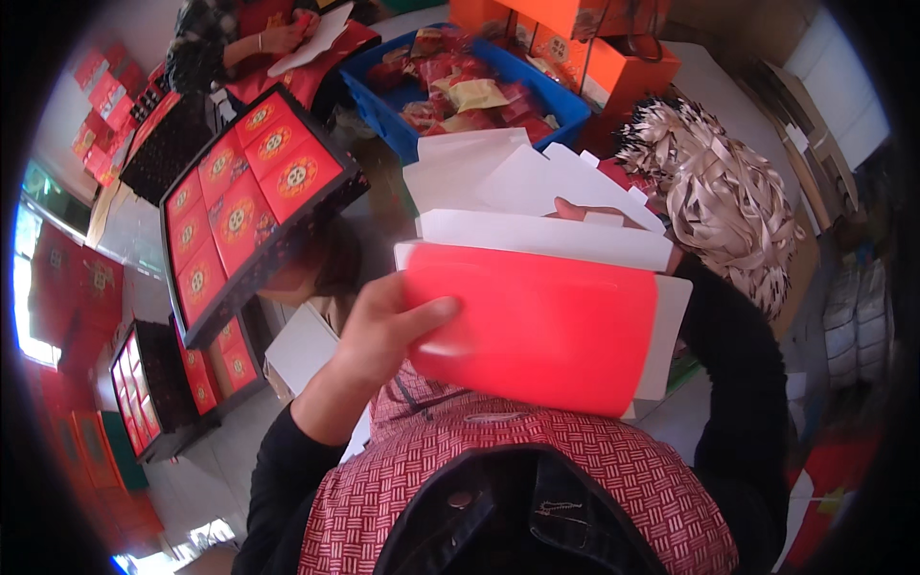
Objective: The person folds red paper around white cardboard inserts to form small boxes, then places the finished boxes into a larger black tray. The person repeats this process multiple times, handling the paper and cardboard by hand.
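Note:
In front of my chest is a red carton [537, 326], partly flattened, with white flaps along its far and right sides. My left hand [369, 331] is closed on its left end, thumb pressed across the red face and fingers underneath. At the far edge my right hand [589, 211] shows in part past the white flap [546, 235]; it grips the carton there, with most of its fingers hidden. Just beyond lie several white card pieces [479, 172], close to the right hand.
A blue crate [383, 115] of red and yellow packets stands ahead, beside orange boxes [623, 72]. Beige ribbons [733, 201] with dark tips are heaped at right. At left, a black tray [268, 292] of red boxes stands tilted. Another person's hands [280, 40] hold a white card.

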{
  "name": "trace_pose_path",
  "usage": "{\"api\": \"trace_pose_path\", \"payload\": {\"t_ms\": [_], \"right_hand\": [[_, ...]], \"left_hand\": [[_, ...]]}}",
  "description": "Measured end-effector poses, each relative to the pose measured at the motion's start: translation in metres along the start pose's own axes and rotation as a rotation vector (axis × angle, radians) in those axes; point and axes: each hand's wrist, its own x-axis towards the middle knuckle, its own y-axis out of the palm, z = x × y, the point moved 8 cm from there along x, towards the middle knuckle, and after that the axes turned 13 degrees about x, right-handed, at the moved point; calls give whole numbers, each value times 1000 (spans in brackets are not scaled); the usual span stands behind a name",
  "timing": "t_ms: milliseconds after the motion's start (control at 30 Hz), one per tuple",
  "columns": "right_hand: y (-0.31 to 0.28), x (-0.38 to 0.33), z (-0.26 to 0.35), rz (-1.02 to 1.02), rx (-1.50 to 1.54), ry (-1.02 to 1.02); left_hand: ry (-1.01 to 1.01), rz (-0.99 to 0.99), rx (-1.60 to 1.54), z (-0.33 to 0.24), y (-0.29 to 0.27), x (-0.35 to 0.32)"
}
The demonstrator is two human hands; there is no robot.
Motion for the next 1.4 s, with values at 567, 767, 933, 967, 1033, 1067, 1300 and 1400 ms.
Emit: {"api": "trace_pose_path", "payload": {"t_ms": [567,767,933,967,1033,1067,1300,1400], "right_hand": [[40,49,-3,178,-959,-111],[59,55,-4,133,-1084,-212],[61,55,-2,65,-1122,-324],[63,55,-1,74,-1126,-359],[67,58,-1,80,-1113,-403],[68,59,-2,79,-1099,-408],[70,59,-7,55,-1188,-381],[77,55,-8,67,-1131,-510]], "left_hand": [[116,-56,352,54,4,4],[-125,-52,264,59,2,10],[43,-170,335,57,-9,10],[126,-214,373,53,-10,9],[82,-233,347,54,-11,9],[61,-242,334,54,-11,8],[-185,-305,-183,70,-11,2],[-206,-295,-241,78,-14,2]]}}
